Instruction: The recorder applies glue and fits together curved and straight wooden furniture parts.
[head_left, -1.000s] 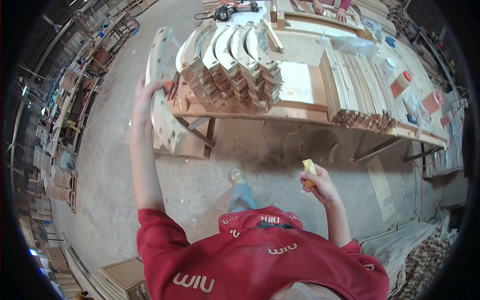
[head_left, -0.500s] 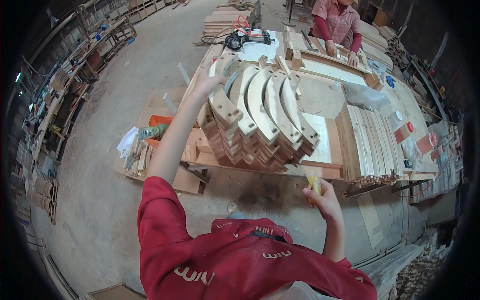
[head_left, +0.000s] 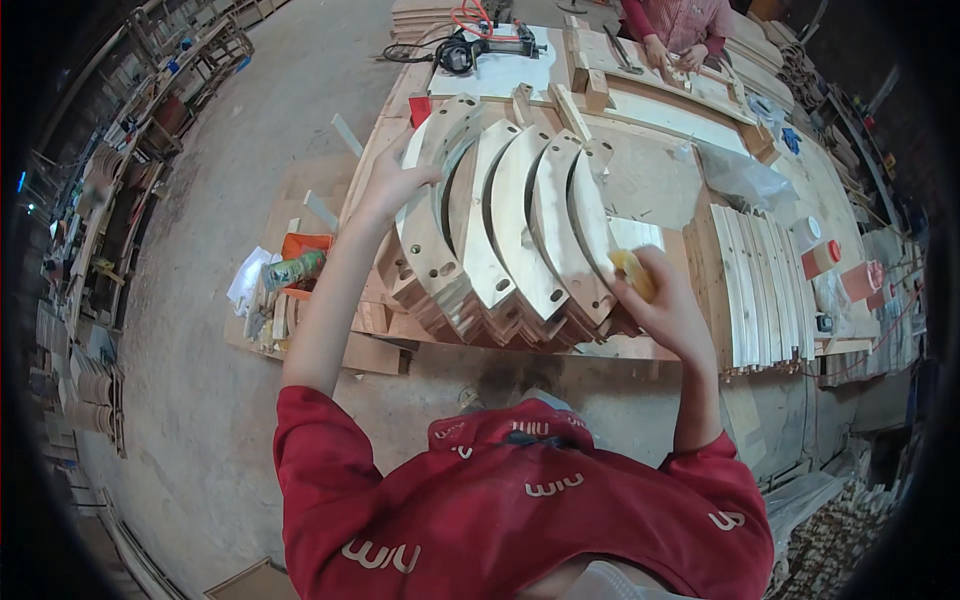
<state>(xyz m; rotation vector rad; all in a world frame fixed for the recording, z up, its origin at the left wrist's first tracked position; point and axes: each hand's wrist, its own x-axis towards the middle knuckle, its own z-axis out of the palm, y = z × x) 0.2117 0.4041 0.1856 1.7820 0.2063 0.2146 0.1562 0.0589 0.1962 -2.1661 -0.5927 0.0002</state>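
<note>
Left hand (head_left: pixel 400 185): fingers grasping leftmost board (head_left: pixel 420 228) of the curved stacks (head_left: pixel 514 220). Right hand (head_left: pixel 668 308): clenched around yellow item (head_left: pixel 634 275), at the stacks' right edge. Wooden workbench (head_left: pixel 650 185): beneath the stacks. Corded power tool (head_left: pixel 505 46): beyond them. Concrete floor (head_left: pixel 225 220): left of them.

Your left hand (head_left: pixel 396 188) holds the leftmost drilled wooden arc (head_left: pixel 436 232) of the stacked curved wooden pieces (head_left: pixel 546 215) by its outer edge, while your right hand (head_left: pixel 672 308) grips a small yellow object (head_left: pixel 634 274) at the stack's near right side. Beyond that stack lies a corded power tool (head_left: pixel 492 48); right of it stand straight wooden slats (head_left: pixel 756 285), and left of it a green bottle (head_left: pixel 294 270) leans in an orange container (head_left: pixel 305 243).
</note>
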